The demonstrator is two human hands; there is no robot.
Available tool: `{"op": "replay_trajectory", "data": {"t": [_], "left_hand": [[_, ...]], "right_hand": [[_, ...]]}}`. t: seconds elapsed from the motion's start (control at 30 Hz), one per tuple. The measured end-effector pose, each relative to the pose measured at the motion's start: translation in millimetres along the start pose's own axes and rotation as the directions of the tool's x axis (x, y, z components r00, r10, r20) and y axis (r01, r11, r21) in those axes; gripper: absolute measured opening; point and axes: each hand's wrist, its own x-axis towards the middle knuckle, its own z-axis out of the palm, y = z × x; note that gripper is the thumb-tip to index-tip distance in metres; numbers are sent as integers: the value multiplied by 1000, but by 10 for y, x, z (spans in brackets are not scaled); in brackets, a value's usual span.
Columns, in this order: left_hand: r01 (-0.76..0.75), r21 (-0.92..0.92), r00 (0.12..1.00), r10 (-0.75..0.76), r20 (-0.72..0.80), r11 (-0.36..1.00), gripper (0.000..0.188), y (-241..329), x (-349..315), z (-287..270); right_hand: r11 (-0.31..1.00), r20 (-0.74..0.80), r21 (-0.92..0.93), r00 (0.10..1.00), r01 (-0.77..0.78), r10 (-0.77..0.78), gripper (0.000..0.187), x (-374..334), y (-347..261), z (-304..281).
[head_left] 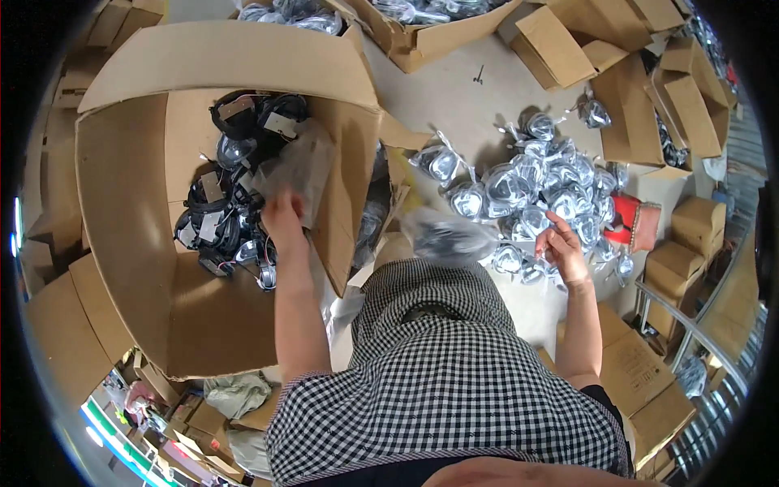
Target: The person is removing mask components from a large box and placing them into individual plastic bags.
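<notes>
My left hand [284,213] reaches into a large open cardboard box [223,325] on the left, its fingers closed on a clear plastic bag [302,166]. Beside it in the box lie several black items that look like headphones [213,231], some with pale or brown tags. My right hand [561,250] is raised on the right with fingers apart and holds nothing. Past its fingertips spreads a heap of clear-bagged dark items [560,183] on the floor. One bagged item [451,237], smeared by motion, is between my hands, apart from both.
More open cartons stand at the back, one [442,40] holding bagged items. A red and brown object [634,223] sits by the heap's right side. At the right are stacked cartons [696,231] and a metal rail [694,329]. A small dark object [479,75] lies on the floor.
</notes>
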Motion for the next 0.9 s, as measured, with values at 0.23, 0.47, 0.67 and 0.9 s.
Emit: {"op": "replay_trajectory", "data": {"t": [0.23,0.47,0.67,0.9], "left_hand": [[-466,651,874,198,443,599,48,-707,2208,772],[-129,-74,972,141,189,989,20,-451,1294,508],[-100,3,969,97,228,995,16,188,-588,-132],[-6,-615,952,192,237,788,21,-120,-1267,-991]], "right_hand": [[843,-67,-515,988,-154,140,53,989,1372,-253],[743,-62,-666,988,62,-138,39,1100,758,519],[704,380,-477,846,525,-374,32,474,-381,2469],[672,745,-482,667,563,-25,30,634,-130,3376]]}}
